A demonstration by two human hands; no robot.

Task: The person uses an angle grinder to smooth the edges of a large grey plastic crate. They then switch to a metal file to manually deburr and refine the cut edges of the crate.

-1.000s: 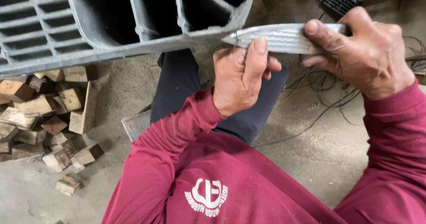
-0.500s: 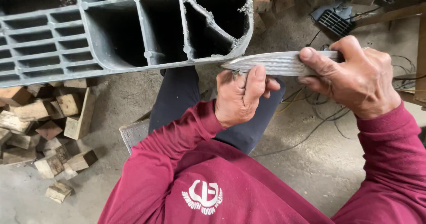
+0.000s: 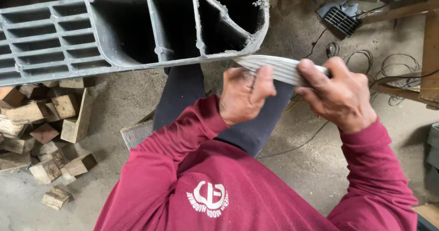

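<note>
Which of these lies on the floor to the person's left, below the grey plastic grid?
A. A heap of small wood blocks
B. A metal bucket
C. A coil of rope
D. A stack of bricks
A: the wood blocks are heaped on the concrete floor under the grid, on the left hand side.
</note>
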